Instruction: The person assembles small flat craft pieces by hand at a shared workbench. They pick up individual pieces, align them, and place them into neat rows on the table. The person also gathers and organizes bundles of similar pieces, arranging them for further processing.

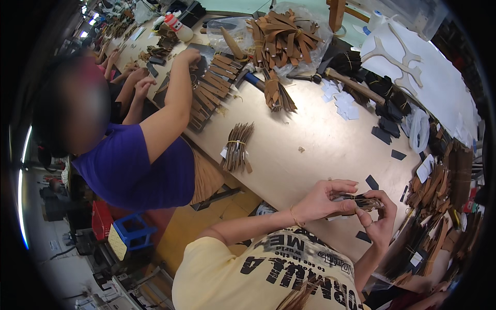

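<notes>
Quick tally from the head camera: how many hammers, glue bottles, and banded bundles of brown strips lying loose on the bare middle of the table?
Hammers: 1
Glue bottles: 1
Banded strip bundles on the bare table: 2, one nearer and one farther
Total: 4

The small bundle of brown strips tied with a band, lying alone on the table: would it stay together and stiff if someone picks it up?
The bundle would probably stay together, since a pale band circles its middle. Its loose ends fan out, so they may flex and splay. The thin strips suggest it is light. Lying flat on the table, it seems unlikely to roll.
</notes>
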Tool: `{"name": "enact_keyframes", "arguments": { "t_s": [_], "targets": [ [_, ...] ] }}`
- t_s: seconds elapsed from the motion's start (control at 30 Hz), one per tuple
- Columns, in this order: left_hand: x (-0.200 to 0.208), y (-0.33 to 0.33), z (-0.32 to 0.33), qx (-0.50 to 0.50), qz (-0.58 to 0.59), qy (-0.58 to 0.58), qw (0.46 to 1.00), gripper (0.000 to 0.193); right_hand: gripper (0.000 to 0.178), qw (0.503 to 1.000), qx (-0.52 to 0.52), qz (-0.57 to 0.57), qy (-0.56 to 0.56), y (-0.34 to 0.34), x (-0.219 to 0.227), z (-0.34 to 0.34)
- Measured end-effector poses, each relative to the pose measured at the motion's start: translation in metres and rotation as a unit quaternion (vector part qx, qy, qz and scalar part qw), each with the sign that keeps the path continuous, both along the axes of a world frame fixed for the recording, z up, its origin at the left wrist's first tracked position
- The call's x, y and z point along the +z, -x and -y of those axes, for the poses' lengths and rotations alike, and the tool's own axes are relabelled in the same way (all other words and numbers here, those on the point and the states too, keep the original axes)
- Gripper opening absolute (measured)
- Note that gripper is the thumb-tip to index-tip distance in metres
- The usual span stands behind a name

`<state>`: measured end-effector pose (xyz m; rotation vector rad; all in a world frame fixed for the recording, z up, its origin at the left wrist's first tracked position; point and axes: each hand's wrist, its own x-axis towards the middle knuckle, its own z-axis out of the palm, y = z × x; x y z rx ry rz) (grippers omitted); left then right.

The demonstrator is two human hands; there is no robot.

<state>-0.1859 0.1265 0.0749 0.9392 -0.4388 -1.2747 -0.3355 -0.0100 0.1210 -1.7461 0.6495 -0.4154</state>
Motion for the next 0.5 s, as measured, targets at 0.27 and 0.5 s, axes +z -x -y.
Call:
{"name": "enact_keyframes", "arguments": {
  "t_s": [0.27, 0.5],
  "targets": [
    [0.025, -0.029, -0.017, -0.021, 0.359, -0.039, 0.932, 0.061, 0.040, 0.995, 0.075, 0.021, -0.066, -0.013, 0.004, 0.005],
    [0.017, -0.059, -0.050, 0.093, 0.567, -0.251, 0.779, 0.051, 0.058, 0.944, -0.090, 0.045, 0.314, 0.006, 0.035, 0.021]
  ]
}}
